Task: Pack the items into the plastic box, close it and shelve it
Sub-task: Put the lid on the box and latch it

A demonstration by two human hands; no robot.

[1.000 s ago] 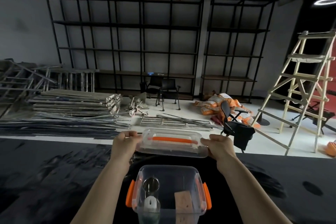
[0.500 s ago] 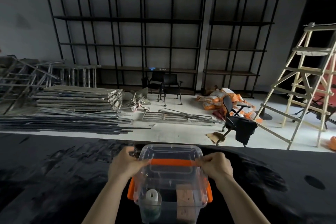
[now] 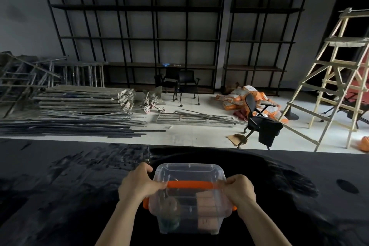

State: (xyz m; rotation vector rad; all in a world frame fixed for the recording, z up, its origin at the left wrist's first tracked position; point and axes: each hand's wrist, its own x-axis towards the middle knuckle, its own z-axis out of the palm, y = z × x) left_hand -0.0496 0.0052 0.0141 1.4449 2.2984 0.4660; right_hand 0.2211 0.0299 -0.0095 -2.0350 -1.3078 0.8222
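Observation:
A clear plastic box [image 3: 189,223] stands on the black table [image 3: 60,195] right in front of me. Its clear lid [image 3: 189,171] with an orange handle [image 3: 189,184] lies flat on top of the box. My left hand [image 3: 137,184] grips the lid's left edge and my right hand [image 3: 239,189] grips its right edge. Orange latches [image 3: 145,203] stick out at both sides below my hands. Through the plastic I see a brown block [image 3: 206,205] on the right and a round, dark green item [image 3: 169,215] on the left.
Tall black metal shelves [image 3: 139,38] line the far wall. On the floor beyond the table lie stacked metal poles [image 3: 79,106], black chairs [image 3: 179,82], an office chair [image 3: 259,124], orange sacks [image 3: 239,98] and a wooden ladder [image 3: 335,78] at the right.
Both hands brought the lid down from above the table's far edge onto the open box. It now sits flat on the box, and the view has tilted downward.

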